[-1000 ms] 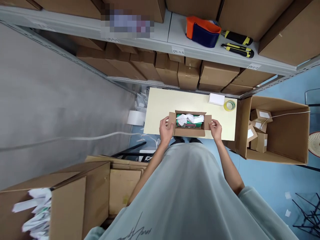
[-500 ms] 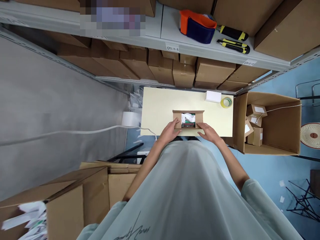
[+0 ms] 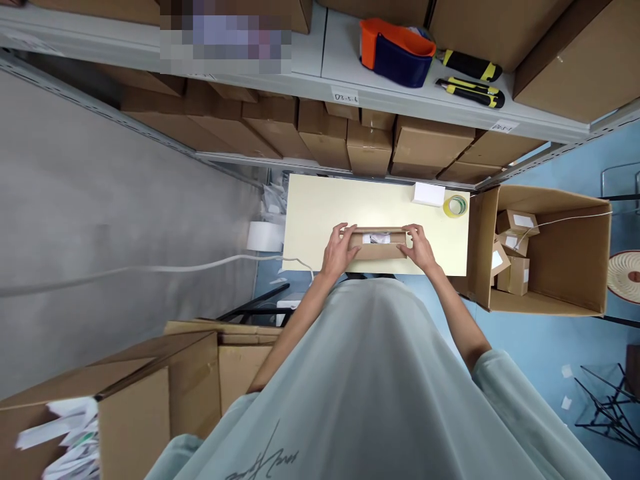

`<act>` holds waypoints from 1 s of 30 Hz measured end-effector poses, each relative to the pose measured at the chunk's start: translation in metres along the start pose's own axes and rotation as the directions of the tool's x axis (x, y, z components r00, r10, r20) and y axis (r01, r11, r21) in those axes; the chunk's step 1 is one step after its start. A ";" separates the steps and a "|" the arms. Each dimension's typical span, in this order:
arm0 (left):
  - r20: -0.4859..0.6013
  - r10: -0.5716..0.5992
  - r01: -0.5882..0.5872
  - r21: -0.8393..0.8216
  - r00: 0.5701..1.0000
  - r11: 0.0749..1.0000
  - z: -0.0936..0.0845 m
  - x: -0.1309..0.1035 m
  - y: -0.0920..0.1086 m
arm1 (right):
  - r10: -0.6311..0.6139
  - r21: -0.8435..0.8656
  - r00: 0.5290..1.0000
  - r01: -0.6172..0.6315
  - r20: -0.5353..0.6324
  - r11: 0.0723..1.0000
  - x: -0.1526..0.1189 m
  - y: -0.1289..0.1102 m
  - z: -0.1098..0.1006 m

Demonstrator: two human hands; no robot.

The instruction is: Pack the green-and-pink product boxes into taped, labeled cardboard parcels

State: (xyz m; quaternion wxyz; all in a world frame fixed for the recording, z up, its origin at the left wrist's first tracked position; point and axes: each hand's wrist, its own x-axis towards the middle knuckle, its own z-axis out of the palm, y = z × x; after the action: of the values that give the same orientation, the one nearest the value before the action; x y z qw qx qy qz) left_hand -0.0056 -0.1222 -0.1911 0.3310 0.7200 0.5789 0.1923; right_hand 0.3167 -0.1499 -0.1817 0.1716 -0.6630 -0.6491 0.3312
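While both hands bracket its two ends, a small carton [image 3: 376,252] sits on the cream table [image 3: 320,207], close to the middle of the near edge. At the carton's left end, the left hand [image 3: 340,251] is curled, thumb on the near long flap and fingertips at the far one, so that the cardboard is held between them. Likewise, the right hand [image 3: 419,249] holds the right end, its thumb and fingers spread about as far as the carton's width; how firmly either hand presses, I cannot tell. Both short flaps are folded inward, and white paper [image 3: 376,238] shows in the gap between them. Near the table's far right corner lies a roll of yellow tape [image 3: 447,208], with a white box [image 3: 429,195] just beside it, by the far edge. Beyond the right edge stands a large open carton [image 3: 575,247] with several labelled boxes [image 3: 513,275] inside. Past the left edge is a white roll [image 3: 265,236], and a white cable [image 3: 210,268] runs to the near left corner.
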 end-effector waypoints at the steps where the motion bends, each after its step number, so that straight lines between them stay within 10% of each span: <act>1: 0.001 0.010 -0.010 -0.009 1.000 1.000 0.000 -0.004 -0.001 | -0.009 -0.024 1.000 0.009 0.006 1.000 -0.003 0.001 0.000; 13: -0.150 -0.353 0.305 -0.270 0.924 0.913 0.035 -0.008 -0.005 | 0.080 0.070 0.993 -0.074 -0.090 0.995 -0.012 0.008 0.036; 30: -0.088 -0.240 0.240 -0.015 0.967 0.971 0.024 0.005 0.009 | 0.183 -0.054 0.974 -0.191 -0.134 0.980 -0.004 -0.019 0.043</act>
State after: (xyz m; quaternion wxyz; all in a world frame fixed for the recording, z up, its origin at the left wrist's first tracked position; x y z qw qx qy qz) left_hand 0.0179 -0.1245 -0.2027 0.3272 0.6347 0.6755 0.1841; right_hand 0.2748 -0.1604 -0.1995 0.1590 -0.7464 -0.5820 0.2810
